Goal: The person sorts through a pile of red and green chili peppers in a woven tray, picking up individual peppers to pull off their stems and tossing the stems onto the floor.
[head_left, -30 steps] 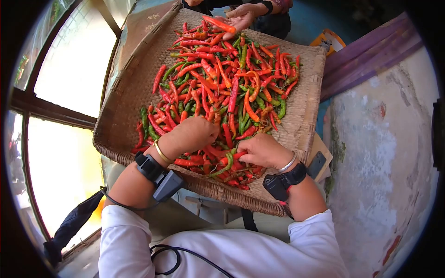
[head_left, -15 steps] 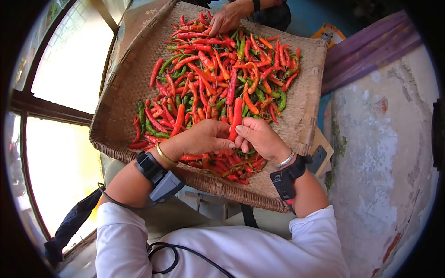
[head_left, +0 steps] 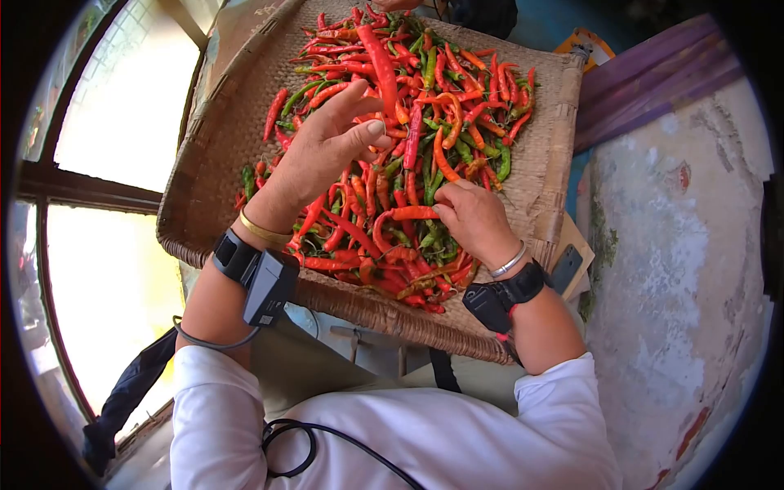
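Note:
My left hand (head_left: pixel 327 147) reaches over the heap with its fingers stretched out and the thumb apart, holding nothing. Just beyond its fingertips a long, smooth red chili pepper (head_left: pixel 378 67) stands out large and bright above the others. My right hand (head_left: pixel 478 214) is closed in a pinch, and an orange-red chili pepper (head_left: pixel 414 213) points left from its fingertips. Around both hands spreads a heap of red, orange and green chili peppers (head_left: pixel 412 147) in a wide woven basket (head_left: pixel 216 155).
At the far rim, part of another person's hand (head_left: pixel 398 4) shows. A phone (head_left: pixel 565 268) lies on a pale board right of the basket. Purple cloth (head_left: pixel 653 86) hangs over the ledge at the right. Windows (head_left: pixel 110 261) line the left side.
My left hand has moved forward and left and opened; the long red chili is now beyond it. My right hand has shifted right and pinches another chili. The other person's hand has drawn back.

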Motion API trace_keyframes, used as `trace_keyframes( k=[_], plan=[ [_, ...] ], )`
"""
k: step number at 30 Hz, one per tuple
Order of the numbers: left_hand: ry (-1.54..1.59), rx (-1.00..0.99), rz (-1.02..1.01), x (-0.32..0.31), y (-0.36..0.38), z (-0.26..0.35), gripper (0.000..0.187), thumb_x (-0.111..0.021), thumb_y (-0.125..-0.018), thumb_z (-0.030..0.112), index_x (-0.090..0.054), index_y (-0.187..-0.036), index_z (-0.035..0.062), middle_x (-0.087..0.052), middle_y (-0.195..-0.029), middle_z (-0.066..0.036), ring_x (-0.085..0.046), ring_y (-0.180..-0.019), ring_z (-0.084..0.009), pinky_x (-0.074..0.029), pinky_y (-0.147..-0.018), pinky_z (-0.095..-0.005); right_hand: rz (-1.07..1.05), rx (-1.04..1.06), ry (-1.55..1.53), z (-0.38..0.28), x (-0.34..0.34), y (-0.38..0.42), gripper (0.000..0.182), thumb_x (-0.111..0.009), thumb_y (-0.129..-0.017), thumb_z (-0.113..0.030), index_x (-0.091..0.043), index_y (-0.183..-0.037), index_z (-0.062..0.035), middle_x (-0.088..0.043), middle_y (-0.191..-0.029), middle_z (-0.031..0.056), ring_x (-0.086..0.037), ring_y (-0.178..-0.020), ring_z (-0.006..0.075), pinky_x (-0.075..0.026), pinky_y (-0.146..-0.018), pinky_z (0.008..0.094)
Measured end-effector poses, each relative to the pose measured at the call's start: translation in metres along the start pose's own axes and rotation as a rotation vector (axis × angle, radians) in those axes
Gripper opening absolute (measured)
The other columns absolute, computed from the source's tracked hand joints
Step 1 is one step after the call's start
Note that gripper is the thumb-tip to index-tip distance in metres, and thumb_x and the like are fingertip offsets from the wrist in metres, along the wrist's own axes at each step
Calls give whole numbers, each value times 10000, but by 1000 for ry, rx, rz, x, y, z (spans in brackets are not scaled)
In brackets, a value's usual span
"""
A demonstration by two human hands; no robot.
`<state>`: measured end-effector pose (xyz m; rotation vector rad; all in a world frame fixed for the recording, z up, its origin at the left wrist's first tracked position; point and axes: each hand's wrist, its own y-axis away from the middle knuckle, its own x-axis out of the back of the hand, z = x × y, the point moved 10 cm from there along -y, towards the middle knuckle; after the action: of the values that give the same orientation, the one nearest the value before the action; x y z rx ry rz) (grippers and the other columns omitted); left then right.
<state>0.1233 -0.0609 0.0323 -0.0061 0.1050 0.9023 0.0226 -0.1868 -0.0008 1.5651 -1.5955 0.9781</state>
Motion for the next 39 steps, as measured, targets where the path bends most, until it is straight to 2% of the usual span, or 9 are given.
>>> trace_keyframes(
  k=[7, 12, 16, 19, 21, 31, 34, 36, 39],
  plan=[
    [-378, 188, -188, -24, 17, -56, 386, -551, -839, 149, -449, -1178, -3, -570, -990, -75, -545, -792, -105, -457, -676, -238, -46, 132, 158, -12, -10, 4, 175, -656, -671, -159, -585, -791, -53, -548, -737, 105, -549, -749, 297, -441, -671, 390],
    [-881, -167, -312, -55, 29, -47, 335, -608, -749, 93, -530, -1058, -10, -599, -828, -124, -585, -730, -219, -453, -658, -296, -218, 40, 81, -10, -21, 3, 148, -638, -680, -128, -594, -797, -48, -565, -708, 99, -563, -683, 282, -446, -632, 372],
    [-784, -108, -385, -57, 30, -51, 315, -609, -741, 95, -543, -1030, -9, -606, -789, -120, -583, -726, -277, -453, -658, -321, -247, -43, -247, -8, -13, 3, 124, -610, -721, -116, -601, -816, -37, -576, -684, 61, -572, -628, 212, -447, -596, 324],
    [-732, -91, -483, -69, 33, -44, 292, -610, -756, 162, -565, -995, 1, -591, -722, -144, -592, -678, -256, -458, -623, -332, -172, -102, -553, -1, -4, 3, 132, -595, -761, -151, -596, -839, -44, -583, -660, 73, -561, -579, 175, -448, -563, 291],
    [-547, 296, -540, -68, 43, -63, 252, -565, -821, 219, -574, -941, -2, -575, -651, -75, -563, -574, -148, -452, -543, -281, -255, -354, -976, 9, -13, 8, 151, -549, -821, -165, -592, -868, -28, -552, -624, 15, -513, -554, 76, -415, -508, 210],
    [-433, 457, -550, -39, 35, -62, 271, -487, -881, 284, -562, -809, 34, -518, -581, 42, -455, -494, -32, -375, -455, -175, 17, -453, -990, 48, 30, 18, 150, -513, -852, -143, -573, -894, -12, -489, -568, -22, -387, -442, 17, -301, -393, 159],
    [-302, 377, -370, -18, 9, -50, 310, -466, -889, 304, -543, -990, 21, -584, -765, -10, -497, -550, -46, -401, -493, -172, 31, -467, -968, 53, 36, 25, 150, -533, -837, -141, -577, -906, -16, -501, -577, -11, -437, -485, 32, -339, -419, 172],
    [387, 85, 33, 9, -8, -12, 458, -444, -895, 319, -380, -1234, 18, -552, -1031, -74, -537, -629, -74, -435, -547, -182, 32, -465, -960, 57, 33, 29, 157, -550, -823, -150, -581, -907, -22, -521, -586, 8, -475, -502, 60, -373, -438, 196],
    [252, 176, 125, 15, -5, -28, 588, -427, -899, 333, -177, -1343, 42, -454, -1199, -101, -554, -690, -97, -458, -592, -200, -40, -189, -358, 44, 35, 25, 172, -585, -771, -166, -590, -872, -28, -580, -669, 82, -569, -583, 192, -451, -530, 298]
  ],
)
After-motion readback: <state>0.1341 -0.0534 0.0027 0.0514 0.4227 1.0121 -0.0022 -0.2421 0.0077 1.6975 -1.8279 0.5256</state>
